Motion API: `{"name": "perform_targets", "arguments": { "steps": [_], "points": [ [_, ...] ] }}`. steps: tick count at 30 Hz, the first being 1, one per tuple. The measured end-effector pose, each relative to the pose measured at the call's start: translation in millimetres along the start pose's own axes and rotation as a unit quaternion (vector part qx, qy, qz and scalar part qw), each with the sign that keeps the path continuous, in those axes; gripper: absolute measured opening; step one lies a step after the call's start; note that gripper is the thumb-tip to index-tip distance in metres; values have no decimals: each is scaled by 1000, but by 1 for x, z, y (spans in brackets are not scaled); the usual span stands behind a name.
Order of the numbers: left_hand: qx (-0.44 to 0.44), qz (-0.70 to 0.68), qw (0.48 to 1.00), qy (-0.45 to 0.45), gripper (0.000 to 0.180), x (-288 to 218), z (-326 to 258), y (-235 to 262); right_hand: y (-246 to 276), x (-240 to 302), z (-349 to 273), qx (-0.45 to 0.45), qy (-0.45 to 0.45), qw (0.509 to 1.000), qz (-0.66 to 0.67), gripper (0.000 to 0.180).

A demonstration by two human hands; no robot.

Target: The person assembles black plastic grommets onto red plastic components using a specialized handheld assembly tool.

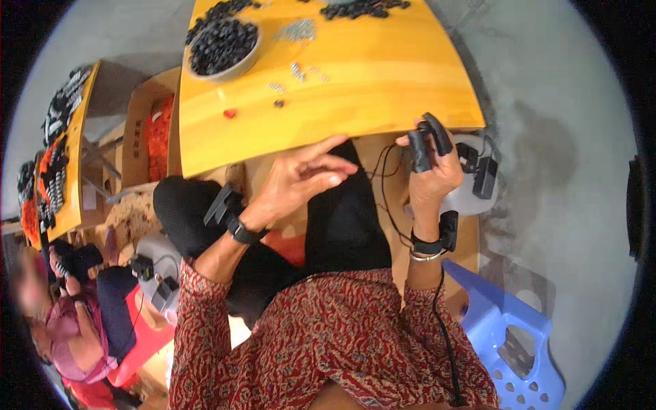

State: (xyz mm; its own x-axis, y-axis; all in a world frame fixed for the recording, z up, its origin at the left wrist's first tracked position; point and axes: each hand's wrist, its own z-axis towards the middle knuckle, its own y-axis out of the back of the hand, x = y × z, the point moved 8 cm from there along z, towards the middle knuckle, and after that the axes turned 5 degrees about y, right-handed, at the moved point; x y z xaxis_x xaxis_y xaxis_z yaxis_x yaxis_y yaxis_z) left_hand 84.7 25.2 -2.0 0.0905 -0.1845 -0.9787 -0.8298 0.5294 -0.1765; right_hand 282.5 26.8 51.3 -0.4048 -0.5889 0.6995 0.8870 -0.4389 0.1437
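The left hand [301, 179] hangs open below the near edge of the yellow table [383, 82], palm toward the camera, fingers loosely spread and pointing right, holding nothing. The right hand [432, 167] is raised at the table's near right corner, its fingers wrapped in black sleeves, closed around a small black part [427, 130]; which way that part points I cannot tell, as the fingers cover most of it. Black wrist straps with cables sit on both forearms. Farther out on the table lie a small red piece [230, 113], scattered silvery screws [297, 70], and a grey bowl [223, 46] heaped with black parts. A blue plastic stool [509, 335] stands lower right.
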Motion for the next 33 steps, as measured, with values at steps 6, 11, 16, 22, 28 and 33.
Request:
{"name": "perform_targets", "arguments": {
  "steps": [6, 11, 16, 22, 28, 33],
  "points": [
    [26, -20, 999, 14, 46, 10, -1, -8, 99, -83, 51, -195, -55, 972, -122, 15],
    [27, -3, 1000, 13, 43, 10, 5, -11, 185, -209, 78, -292, -141, 946, 10, 25],
    [24, -34, 999, 20, 40, 10, 4, -9, 159, -191, 89, -250, -180, 951, -8, 30],
    [37, -29, 999, 7, 40, 3, 7, -11, 114, -159, 101, -144, -155, 974, -78, 31],
    [48, -29, 998, -33, 37, -2, 6, -10, -23, -114, 99, 109, -78, 982, -133, 20],
    [31, -29, 999, -33, 36, -5, -2, -1, -97, -122, 115, 135, -110, 982, -68, 23]
  ]
}}
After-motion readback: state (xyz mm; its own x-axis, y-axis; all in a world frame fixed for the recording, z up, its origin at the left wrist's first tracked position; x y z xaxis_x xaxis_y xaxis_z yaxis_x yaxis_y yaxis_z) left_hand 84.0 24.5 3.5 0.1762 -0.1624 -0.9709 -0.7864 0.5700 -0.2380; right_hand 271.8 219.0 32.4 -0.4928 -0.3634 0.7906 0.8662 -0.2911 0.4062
